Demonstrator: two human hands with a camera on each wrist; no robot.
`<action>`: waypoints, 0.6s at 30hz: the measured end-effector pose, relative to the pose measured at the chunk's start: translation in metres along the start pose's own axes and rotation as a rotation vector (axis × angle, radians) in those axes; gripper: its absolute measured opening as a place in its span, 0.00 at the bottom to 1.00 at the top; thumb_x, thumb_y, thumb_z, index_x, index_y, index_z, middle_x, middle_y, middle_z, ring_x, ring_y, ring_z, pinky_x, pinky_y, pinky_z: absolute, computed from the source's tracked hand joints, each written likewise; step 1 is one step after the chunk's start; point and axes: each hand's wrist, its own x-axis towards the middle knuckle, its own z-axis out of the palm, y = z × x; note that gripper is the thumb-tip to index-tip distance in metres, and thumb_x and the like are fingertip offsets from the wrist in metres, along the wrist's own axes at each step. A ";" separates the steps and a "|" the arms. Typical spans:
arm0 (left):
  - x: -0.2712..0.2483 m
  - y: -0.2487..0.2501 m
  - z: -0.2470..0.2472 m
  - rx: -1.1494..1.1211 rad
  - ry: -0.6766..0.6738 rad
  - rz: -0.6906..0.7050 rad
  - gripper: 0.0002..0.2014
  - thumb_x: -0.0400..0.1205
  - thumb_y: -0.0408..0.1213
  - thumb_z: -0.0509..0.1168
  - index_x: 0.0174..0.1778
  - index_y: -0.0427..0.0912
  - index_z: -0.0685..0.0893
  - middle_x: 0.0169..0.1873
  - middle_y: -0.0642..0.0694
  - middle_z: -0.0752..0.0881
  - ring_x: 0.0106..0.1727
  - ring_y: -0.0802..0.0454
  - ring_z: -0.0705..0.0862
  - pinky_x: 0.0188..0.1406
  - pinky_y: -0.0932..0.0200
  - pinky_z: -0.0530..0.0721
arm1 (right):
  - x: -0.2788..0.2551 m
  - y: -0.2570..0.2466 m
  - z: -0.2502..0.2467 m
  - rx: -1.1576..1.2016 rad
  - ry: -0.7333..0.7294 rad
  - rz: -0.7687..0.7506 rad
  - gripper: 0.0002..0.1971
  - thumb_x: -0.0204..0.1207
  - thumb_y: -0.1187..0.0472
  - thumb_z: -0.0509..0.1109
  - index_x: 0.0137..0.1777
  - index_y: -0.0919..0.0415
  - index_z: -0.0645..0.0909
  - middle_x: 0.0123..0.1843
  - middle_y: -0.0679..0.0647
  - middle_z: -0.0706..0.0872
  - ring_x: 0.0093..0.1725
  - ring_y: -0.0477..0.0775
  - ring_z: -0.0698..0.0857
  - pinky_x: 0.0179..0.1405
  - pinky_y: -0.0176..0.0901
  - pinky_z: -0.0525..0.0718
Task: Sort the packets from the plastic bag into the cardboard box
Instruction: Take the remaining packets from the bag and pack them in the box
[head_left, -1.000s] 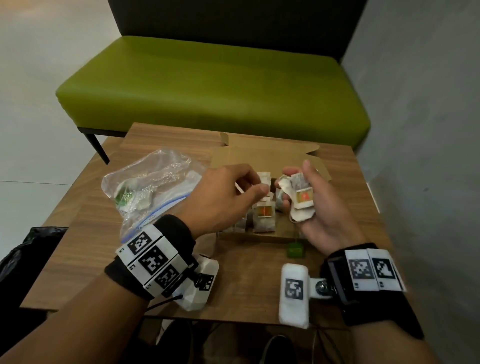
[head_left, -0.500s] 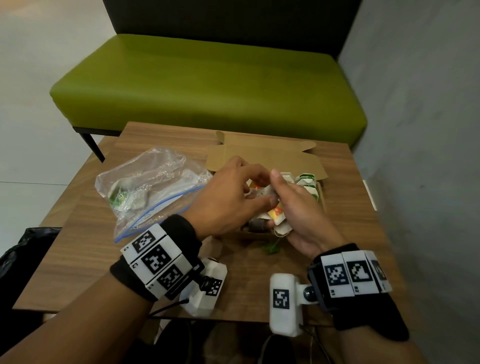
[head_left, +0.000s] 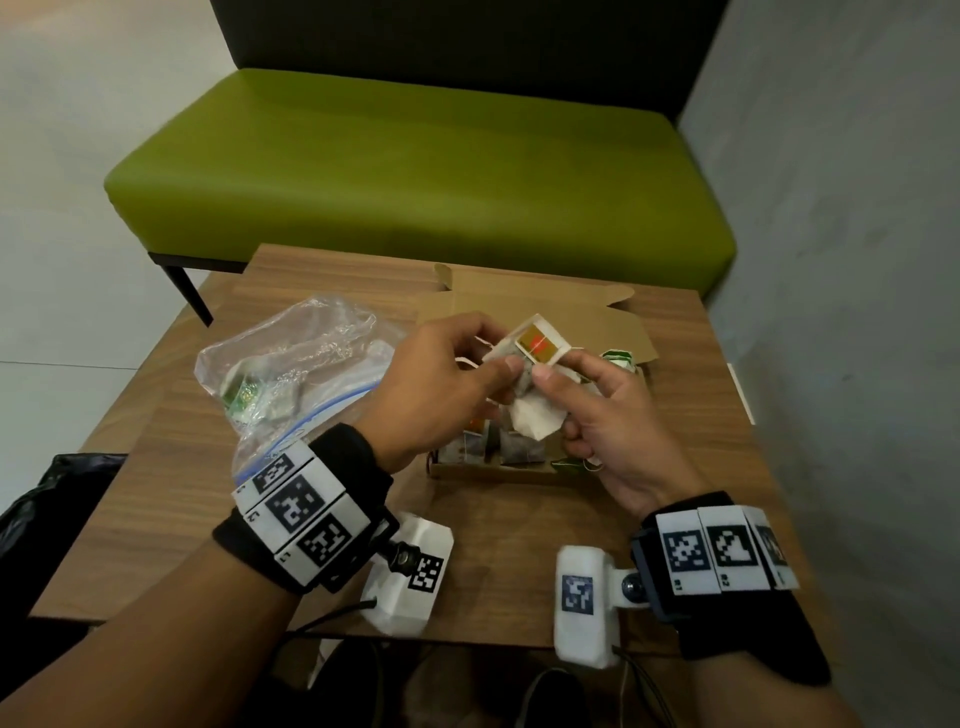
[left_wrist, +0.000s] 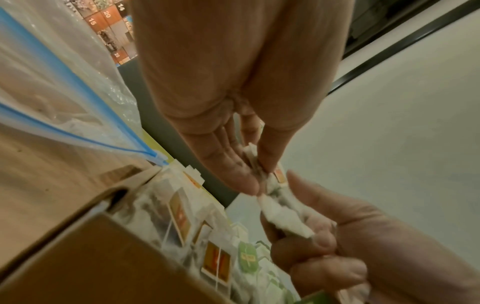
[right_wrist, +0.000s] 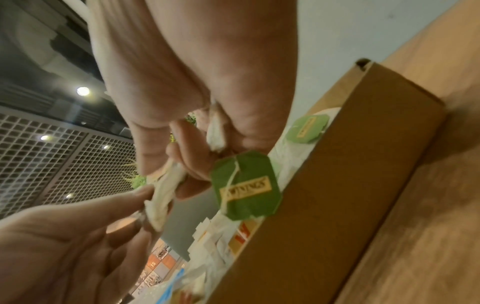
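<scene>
Both hands meet above the open cardboard box (head_left: 493, 470). My right hand (head_left: 556, 384) grips a bunch of white tea-bag packets (head_left: 535, 423), and a green tag (right_wrist: 246, 185) dangles from it on a string. My left hand (head_left: 498, 364) pinches one packet with an orange-red tag (head_left: 537, 345) at the top of that bunch. In the left wrist view its fingertips (left_wrist: 246, 181) squeeze the paper. Several packets with orange and green tags stand in the box (left_wrist: 103, 257). The clear plastic bag (head_left: 291, 374) with a blue zip lies left of the box, with a few packets inside.
The box and bag sit on a small wooden table (head_left: 519, 571). A green bench (head_left: 415, 171) stands behind the table and a grey wall (head_left: 831, 312) runs close on the right. A black bag (head_left: 41, 519) lies on the floor at the left.
One second ago the hands were apart, the right one holding the bunch. They dipped together into the box, and now they are raised above it with the left pinching a packet.
</scene>
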 end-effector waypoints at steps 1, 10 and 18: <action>-0.001 -0.001 0.002 -0.003 -0.016 -0.010 0.04 0.84 0.35 0.69 0.52 0.40 0.86 0.42 0.42 0.90 0.38 0.50 0.92 0.33 0.58 0.89 | 0.000 0.000 0.000 0.001 0.005 -0.014 0.10 0.82 0.64 0.71 0.61 0.63 0.85 0.37 0.51 0.88 0.22 0.39 0.82 0.16 0.27 0.74; 0.003 -0.002 -0.003 -0.049 0.033 -0.067 0.02 0.82 0.37 0.70 0.45 0.46 0.83 0.43 0.47 0.90 0.46 0.42 0.87 0.49 0.40 0.86 | 0.007 0.004 -0.012 0.044 0.111 -0.003 0.06 0.82 0.62 0.72 0.42 0.58 0.84 0.39 0.53 0.89 0.36 0.45 0.87 0.31 0.40 0.83; 0.001 -0.005 0.004 0.048 0.029 -0.024 0.04 0.83 0.38 0.70 0.42 0.47 0.85 0.37 0.48 0.86 0.35 0.55 0.84 0.34 0.50 0.84 | 0.007 0.005 -0.014 0.064 0.109 0.002 0.05 0.84 0.70 0.67 0.53 0.62 0.81 0.48 0.59 0.91 0.37 0.49 0.90 0.28 0.38 0.86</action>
